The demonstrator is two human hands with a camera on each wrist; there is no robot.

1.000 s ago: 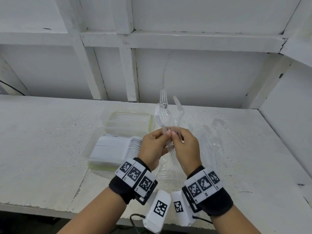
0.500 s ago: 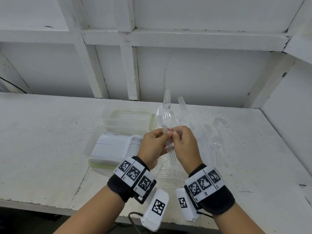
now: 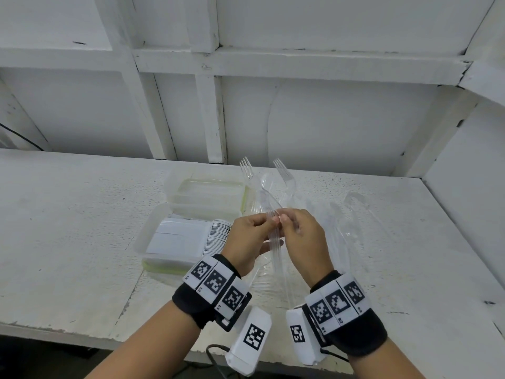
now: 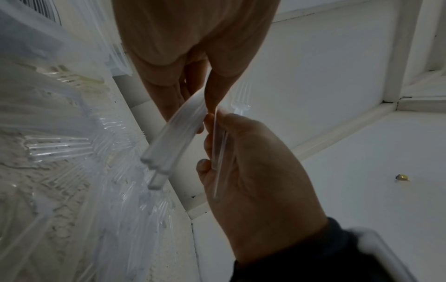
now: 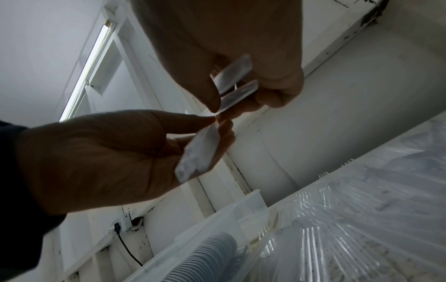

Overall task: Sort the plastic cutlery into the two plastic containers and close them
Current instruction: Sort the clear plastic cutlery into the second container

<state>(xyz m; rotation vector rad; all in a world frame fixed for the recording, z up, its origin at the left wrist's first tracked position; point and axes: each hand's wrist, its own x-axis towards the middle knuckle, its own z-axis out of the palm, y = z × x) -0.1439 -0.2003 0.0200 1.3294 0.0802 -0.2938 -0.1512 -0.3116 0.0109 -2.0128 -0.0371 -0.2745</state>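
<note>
So compared with a second ago the clear plastic forks [image 3: 273, 214] have fanned out a bit: two sets of tines now stick up apart from each other instead of sitting bunched, and both hands have barely shifted. My read is the person is splitting the bundle, peeling pieces off to sort them. The left hand [image 3: 250, 242] has its fingers pinched on one clump of handles, and the right hand [image 3: 303, 239] pinches another, thumbs nearly touching, all held up above the tabletop [image 3: 68, 214]. The forks are see-through and thin, so counting them is hopeless. Just left of the hands sits a container [image 3: 153, 231] packed with white cutlery, another container [image 3: 210, 198] behind it looks mostly empty, and both are open. A loose pile of clear cutlery [image 3: 341, 231] lies under and right of the hands, so plenty is left.
</note>
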